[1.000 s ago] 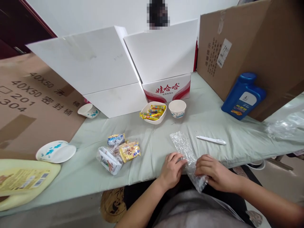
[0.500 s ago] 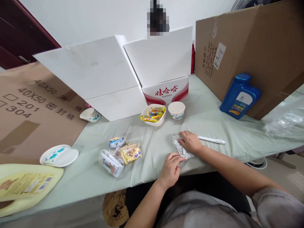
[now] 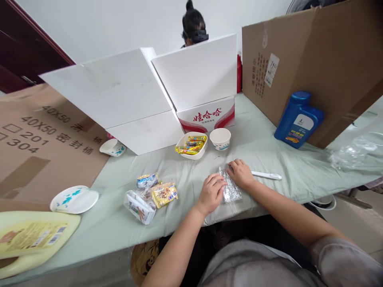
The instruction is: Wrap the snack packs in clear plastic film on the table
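A small piece of clear, crinkled plastic (image 3: 232, 193), which looks like bubble wrap, lies flat near the table's front edge. My left hand (image 3: 211, 193) rests on its left edge, with the fingers bent a little and touching the sheet. On its upper right part lies my right hand (image 3: 241, 173), fingers loosely spread over the plastic. Just past my right wrist is a white plastic stick (image 3: 271, 175) with a rounded end; its left end is hidden behind that hand.
Wrapped snack packs (image 3: 151, 195) lie to the left. Beyond are a bowl (image 3: 196, 156) of yellow-wrapped sticks and a paper cup (image 3: 220, 139), before a white carton (image 3: 206, 115). A blue bottle (image 3: 297, 119) stands by a brown box (image 3: 278, 71). Behind the carton is a person (image 3: 193, 24).
My left hand has shifted from the plastic's near corner up to its left edge. My right hand has slid slightly toward its upper right. The sheet now lies flatter.
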Tool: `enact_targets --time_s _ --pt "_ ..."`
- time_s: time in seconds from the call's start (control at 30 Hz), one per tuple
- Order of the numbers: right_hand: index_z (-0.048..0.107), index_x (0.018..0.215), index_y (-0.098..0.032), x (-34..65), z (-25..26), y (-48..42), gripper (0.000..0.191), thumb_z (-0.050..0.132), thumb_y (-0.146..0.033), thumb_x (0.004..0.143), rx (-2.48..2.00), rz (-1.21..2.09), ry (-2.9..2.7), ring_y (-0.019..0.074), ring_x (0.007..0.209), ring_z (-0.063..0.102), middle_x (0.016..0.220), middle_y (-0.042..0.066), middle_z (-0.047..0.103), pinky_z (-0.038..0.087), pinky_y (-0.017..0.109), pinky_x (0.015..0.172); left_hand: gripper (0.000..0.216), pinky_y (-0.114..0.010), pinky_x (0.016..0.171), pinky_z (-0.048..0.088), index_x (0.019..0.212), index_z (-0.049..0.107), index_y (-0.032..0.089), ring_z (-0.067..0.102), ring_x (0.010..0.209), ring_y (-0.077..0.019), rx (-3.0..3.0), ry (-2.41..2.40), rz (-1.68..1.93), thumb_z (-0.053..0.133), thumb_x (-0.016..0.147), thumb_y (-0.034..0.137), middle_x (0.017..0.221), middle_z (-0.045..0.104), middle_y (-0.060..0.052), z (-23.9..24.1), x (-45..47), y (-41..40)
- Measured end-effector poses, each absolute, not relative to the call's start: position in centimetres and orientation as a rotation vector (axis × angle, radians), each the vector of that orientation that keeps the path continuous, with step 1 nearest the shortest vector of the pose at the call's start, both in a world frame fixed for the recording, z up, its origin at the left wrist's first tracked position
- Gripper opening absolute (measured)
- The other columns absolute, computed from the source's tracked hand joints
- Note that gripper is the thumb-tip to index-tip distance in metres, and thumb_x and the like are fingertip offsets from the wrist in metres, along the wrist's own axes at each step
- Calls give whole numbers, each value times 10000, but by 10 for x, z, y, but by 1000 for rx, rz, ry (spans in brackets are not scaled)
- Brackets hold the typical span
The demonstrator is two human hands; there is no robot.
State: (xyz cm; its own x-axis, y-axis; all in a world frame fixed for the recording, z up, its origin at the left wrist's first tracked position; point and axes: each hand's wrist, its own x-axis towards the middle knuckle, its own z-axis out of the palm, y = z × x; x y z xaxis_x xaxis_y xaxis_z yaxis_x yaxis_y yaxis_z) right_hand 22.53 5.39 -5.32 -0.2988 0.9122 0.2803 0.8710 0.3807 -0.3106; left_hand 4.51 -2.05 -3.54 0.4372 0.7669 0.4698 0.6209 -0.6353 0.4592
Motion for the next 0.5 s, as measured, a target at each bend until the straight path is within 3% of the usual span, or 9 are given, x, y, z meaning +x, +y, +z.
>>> enact_targets --time_s 0.13,0.23,0.37,0.5 --pt "622 1084 -180 241 -42 28 301 493 -410 939 -1052 237 -2266 260 1013 541 1060 131 616 439 418 898 166 -415 919 494 856 666 182 542 1023 -223 2445 1224 987 519 842 105 952 648 -73 -53 40 -3" --pt "626 1122 -184 254 -44 3 362 566 -457 893 -738 384 -2519 251 1043 555 1093 120 633 441 412 903 214 -396 909 505 883 660 175 547 1019 -210 2400 1223 1022 492 829 55 948 645 -73 -63 38 -4" --pt "645 1106 -178 260 -50 -17 253 480 -290 951 -726 402 -2607 228 1076 572 1109 111 662 432 389 916 208 -415 908 508 915 664 191 567 1007 -213 2390 1242 1006 485 863 98 924 646 -68 -62 37 -7" --pt "668 1040 -185 251 -41 -11 270 419 -268 980 -788 425 -2589 187 888 636 947 85 705 445 343 841 146 -404 883 527 837 660 191 589 990 -209 2362 1205 1024 526 854 134 917 644 -71 -62 36 -6"
